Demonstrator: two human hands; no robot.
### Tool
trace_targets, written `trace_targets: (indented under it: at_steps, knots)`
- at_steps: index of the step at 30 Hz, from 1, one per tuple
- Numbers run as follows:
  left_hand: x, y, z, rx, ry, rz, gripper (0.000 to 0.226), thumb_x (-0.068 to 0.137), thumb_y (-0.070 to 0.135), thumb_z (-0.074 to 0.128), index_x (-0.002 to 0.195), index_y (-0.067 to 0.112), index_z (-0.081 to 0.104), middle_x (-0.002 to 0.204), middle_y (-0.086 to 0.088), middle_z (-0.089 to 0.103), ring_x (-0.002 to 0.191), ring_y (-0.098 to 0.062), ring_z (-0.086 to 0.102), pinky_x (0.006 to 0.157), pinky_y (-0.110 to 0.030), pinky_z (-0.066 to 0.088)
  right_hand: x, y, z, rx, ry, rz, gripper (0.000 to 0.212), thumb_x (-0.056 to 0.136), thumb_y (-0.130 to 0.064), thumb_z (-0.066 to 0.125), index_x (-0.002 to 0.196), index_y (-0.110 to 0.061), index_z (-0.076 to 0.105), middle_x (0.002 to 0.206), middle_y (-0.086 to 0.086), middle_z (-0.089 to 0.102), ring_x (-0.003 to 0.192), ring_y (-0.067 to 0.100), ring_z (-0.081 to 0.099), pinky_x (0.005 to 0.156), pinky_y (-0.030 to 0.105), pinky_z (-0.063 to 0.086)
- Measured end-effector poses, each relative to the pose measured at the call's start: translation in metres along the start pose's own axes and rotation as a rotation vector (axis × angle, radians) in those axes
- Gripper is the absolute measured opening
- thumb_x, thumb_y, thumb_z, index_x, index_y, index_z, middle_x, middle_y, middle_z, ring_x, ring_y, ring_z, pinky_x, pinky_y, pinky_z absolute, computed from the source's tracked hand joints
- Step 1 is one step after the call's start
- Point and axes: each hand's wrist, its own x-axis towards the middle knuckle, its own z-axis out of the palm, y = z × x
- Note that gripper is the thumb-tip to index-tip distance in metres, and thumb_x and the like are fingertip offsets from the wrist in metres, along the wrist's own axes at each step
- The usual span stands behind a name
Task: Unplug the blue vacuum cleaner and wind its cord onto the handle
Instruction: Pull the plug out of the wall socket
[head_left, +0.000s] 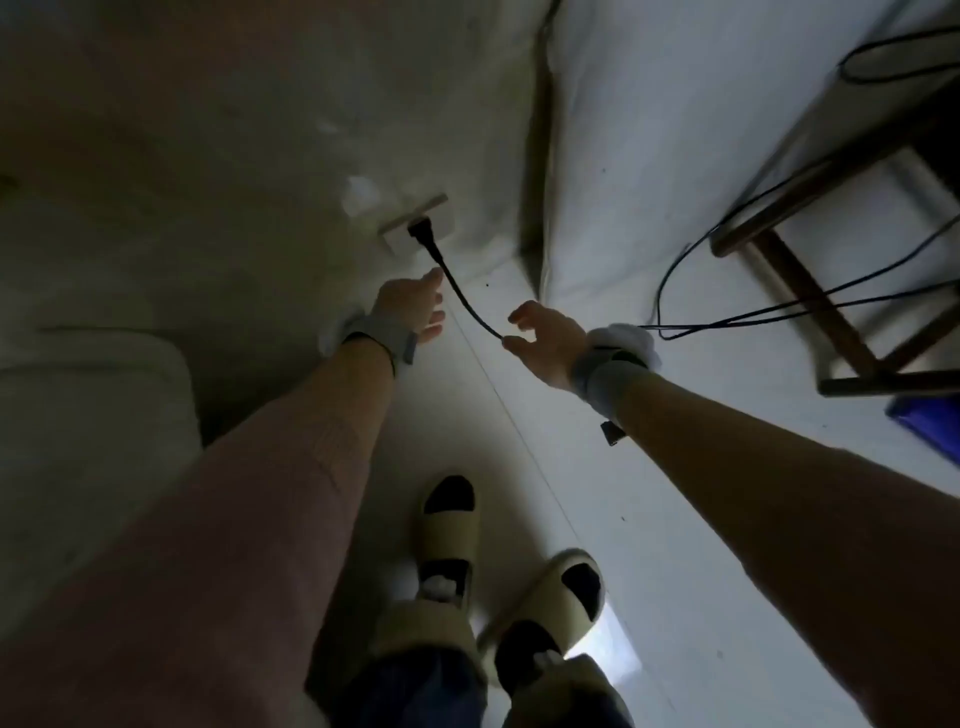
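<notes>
A black plug sits in a white wall socket low on the wall. Its black cord curves down and to the right into my right hand, whose curled fingers hold it. Beyond that wrist the cord runs on in loops across the floor to the right. My left hand reaches toward the plug with its fingers extended, the fingertips just beside the cord below the plug. A blue object, cut off at the right edge, lies on the floor.
A wooden stool or table frame stands at the right with cords under it. A pale rounded object fills the left. A wall corner rises behind the socket. My feet in beige slippers stand on the white floor.
</notes>
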Motion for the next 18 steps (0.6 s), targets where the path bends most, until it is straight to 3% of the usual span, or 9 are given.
trace_targets:
  at_steps: [2,4,6,8,11,13,14,16,18]
  knots:
    - [0.011,0.005,0.001,-0.115,0.008,0.022,0.045,0.097,0.028,0.047,0.133,0.001,0.047,0.14,-0.011,0.053,0.124,-0.025,0.055,0.102,-0.035,0.046,0.01,-0.009,0.007,-0.014,-0.032,-0.02,0.038,0.095,-0.036,0.046,0.127,-0.017,0.049,0.132,0.007,0.059,0.118,0.028,0.055,0.103,0.041,0.043]
    - [0.02,0.011,0.003,-0.211,-0.003,0.021,0.041,0.097,0.026,0.046,0.129,0.001,0.051,0.136,-0.011,0.055,0.124,-0.025,0.055,0.101,-0.034,0.047,0.015,-0.017,0.013,-0.032,-0.079,-0.033,0.033,0.096,-0.033,0.045,0.118,-0.011,0.057,0.12,0.011,0.066,0.111,0.028,0.059,0.097,0.039,0.045]
    - [0.03,0.013,0.005,-0.277,-0.012,0.012,0.029,0.098,0.024,0.045,0.109,0.001,0.059,0.121,-0.011,0.061,0.115,-0.024,0.058,0.099,-0.033,0.048,0.021,-0.019,0.017,-0.109,-0.077,-0.053,0.033,0.097,-0.033,0.043,0.112,-0.008,0.059,0.117,0.012,0.065,0.109,0.031,0.058,0.093,0.037,0.045]
    - [0.037,0.016,0.007,-0.34,-0.024,0.006,0.023,0.099,0.021,0.044,0.09,0.005,0.057,0.098,-0.006,0.061,0.105,-0.022,0.056,0.098,-0.032,0.046,0.026,-0.016,0.016,-0.192,0.041,-0.084,0.031,0.096,-0.033,0.045,0.111,-0.008,0.056,0.117,0.013,0.061,0.108,0.032,0.055,0.087,0.036,0.044]
    - [0.04,0.018,0.008,-0.34,-0.016,0.034,0.034,0.1,0.019,0.04,0.125,-0.001,0.051,0.114,-0.011,0.061,0.103,-0.022,0.056,0.098,-0.033,0.045,0.03,-0.01,0.017,-0.243,0.183,-0.148,0.036,0.092,-0.031,0.053,0.12,-0.01,0.046,0.124,0.011,0.052,0.114,0.031,0.048,0.09,0.039,0.042]
    - [0.046,0.019,0.01,-0.334,-0.023,0.028,0.038,0.1,0.019,0.039,0.132,-0.001,0.046,0.128,-0.013,0.06,0.101,-0.021,0.057,0.1,-0.033,0.045,0.038,-0.007,0.018,-0.241,0.091,-0.093,0.044,0.092,-0.036,0.051,0.128,-0.013,0.04,0.13,0.011,0.052,0.117,0.032,0.05,0.098,0.043,0.043]
    - [0.047,0.018,0.009,-0.326,-0.025,0.028,0.036,0.1,0.02,0.04,0.128,-0.001,0.049,0.125,-0.012,0.062,0.102,-0.022,0.059,0.102,-0.034,0.045,0.039,-0.007,0.019,-0.224,0.009,-0.052,0.041,0.094,-0.037,0.047,0.127,-0.012,0.044,0.127,0.012,0.057,0.114,0.032,0.054,0.099,0.044,0.044]
    - [0.053,0.02,0.008,-0.325,-0.029,0.021,0.025,0.1,0.023,0.041,0.103,0.002,0.055,0.097,-0.007,0.066,0.092,-0.021,0.063,0.101,-0.034,0.047,0.04,-0.007,0.023,-0.166,-0.106,-0.009,0.036,0.098,-0.037,0.037,0.101,-0.01,0.06,0.104,0.011,0.068,0.099,0.03,0.061,0.095,0.04,0.047]
    - [0.058,0.021,0.008,-0.348,-0.03,0.002,0.03,0.1,0.025,0.041,0.077,0.007,0.05,0.076,-0.005,0.057,0.07,-0.016,0.058,0.09,-0.032,0.053,0.038,-0.006,0.029,-0.144,-0.101,-0.037,0.045,0.1,-0.037,0.031,0.067,-0.015,0.053,0.081,0.008,0.061,0.086,0.031,0.057,0.084,0.036,0.045]
